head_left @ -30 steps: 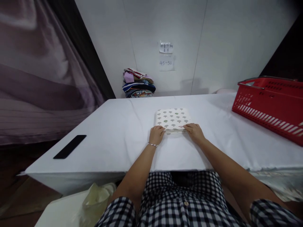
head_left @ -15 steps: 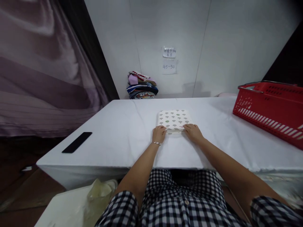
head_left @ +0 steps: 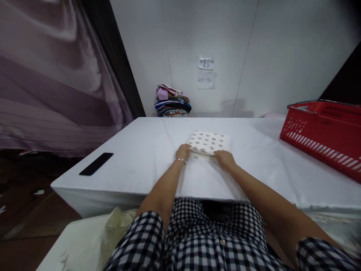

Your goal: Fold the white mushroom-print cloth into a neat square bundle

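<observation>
A white folded cloth (head_left: 208, 141) with grey mushroom-like prints and a few green ones lies on the white-covered table (head_left: 146, 158). Its layered front edge faces me and looks slightly raised at the left. My left hand (head_left: 184, 151), with a bracelet at the wrist, grips the near left corner. At the near right corner, my right hand (head_left: 225, 159) closes round the edge of the same cloth. The fingertips of both hands are partly hidden by the fabric.
A red plastic basket (head_left: 324, 131) stands at the table's right side. On the left lies a flat black rectangular object (head_left: 96, 164). Behind the far edge is a stack of folded clothes (head_left: 173, 103) against the wall. A white stool-like surface (head_left: 81, 241) carries a plastic bag (head_left: 117, 226) at lower left.
The folded cloth has turned slightly, its left front corner lifted a little. My hands have gone from resting on its front corners to gripping them. The whole view has shifted slightly.
</observation>
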Available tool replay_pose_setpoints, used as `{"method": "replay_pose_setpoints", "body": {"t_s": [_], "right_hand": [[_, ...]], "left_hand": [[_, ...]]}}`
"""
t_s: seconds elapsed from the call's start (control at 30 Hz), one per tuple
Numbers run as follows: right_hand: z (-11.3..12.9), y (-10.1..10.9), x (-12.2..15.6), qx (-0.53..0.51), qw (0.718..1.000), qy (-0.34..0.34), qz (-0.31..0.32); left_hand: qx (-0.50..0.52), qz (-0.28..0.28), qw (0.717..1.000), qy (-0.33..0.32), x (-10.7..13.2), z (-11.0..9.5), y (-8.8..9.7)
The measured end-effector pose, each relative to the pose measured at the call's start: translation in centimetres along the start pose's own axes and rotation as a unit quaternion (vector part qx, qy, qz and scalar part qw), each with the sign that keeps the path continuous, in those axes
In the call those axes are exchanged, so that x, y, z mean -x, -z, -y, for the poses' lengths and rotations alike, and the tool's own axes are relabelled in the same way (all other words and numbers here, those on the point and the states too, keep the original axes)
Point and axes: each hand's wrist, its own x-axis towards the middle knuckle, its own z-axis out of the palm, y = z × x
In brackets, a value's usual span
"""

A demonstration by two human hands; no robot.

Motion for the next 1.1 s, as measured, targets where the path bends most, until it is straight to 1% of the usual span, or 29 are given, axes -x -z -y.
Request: {"method": "replay_pose_setpoints", "body": {"t_s": [0.07,0.13,0.2,0.27,0.33,0.37,0.4,0.43,0.5,0.57,0.67,0.73,0.8,0.87,0.97,1.03,1.1], "right_hand": [[1.2,0.0,0.3,0.001,1.000,0.009,0.002],[1.7,0.2,0.6,-0.001,1.000,0.016,0.002],[1.7,0.5,0.7,-0.005,1.000,0.026,0.005],[1.5,0.7,0.6,-0.015,0.999,0.040,0.009],[1.5,0.9,0.4,-0.027,0.998,0.057,0.003],[1.5,1.0,0.3,-0.032,0.997,0.067,-0.004],[1.7,1.0,0.1,-0.035,0.996,0.077,-0.012],[1.9,0.9,-0.1,-0.036,0.995,0.086,-0.019],[2.3,0.8,-0.4,-0.033,0.994,0.101,-0.028],[2.6,0.5,-0.7,-0.027,0.994,0.102,-0.030],[3.0,0.0,-1.2,-0.017,0.996,0.078,-0.035],[3.1,-0.3,-1.3,-0.014,0.998,0.053,-0.041],[3.1,-0.4,-1.2,-0.013,0.998,0.051,-0.041],[2.9,-0.4,-1.1,-0.018,0.996,0.081,-0.033],[2.3,-0.2,-0.7,-0.047,0.991,0.124,-0.024],[1.9,-0.1,-0.5,-0.067,0.988,0.135,-0.027],[1.6,0.0,-0.5,-0.073,0.987,0.139,-0.029]], "left_hand": [[0.004,0.001,1.000,0.017,0.0,0.8,0.4],[0.009,0.006,1.000,0.024,0.5,1.1,0.3],[0.023,0.003,0.999,0.032,1.2,0.7,0.1],[0.055,-0.025,0.996,0.060,2.1,-0.2,-0.1],[0.112,-0.079,0.983,0.124,2.9,-1.3,-0.1],[0.144,-0.105,0.970,0.166,3.3,-2.0,-0.1],[0.176,-0.122,0.954,0.209,3.6,-2.6,-0.1],[0.200,-0.126,0.941,0.243,3.9,-3.2,-0.1],[0.245,-0.104,0.918,0.292,4.2,-4.2,-0.4],[0.293,-0.053,0.899,0.322,4.3,-5.2,-0.9],[0.369,0.027,0.861,0.350,4.2,-6.6,-1.6],[0.411,0.056,0.833,0.366,3.9,-7.3,-1.9],[0.442,0.065,0.809,0.381,3.7,-7.6,-2.0],[0.465,0.060,0.790,0.395,3.4,-7.7,-2.0],[0.488,0.039,0.769,0.411,3.1,-7.6,-2.0],[0.503,0.025,0.755,0.420,3.0,-7.6,-2.1],[0.520,0.023,0.738,0.430,2.8,-7.7,-2.1]]}}
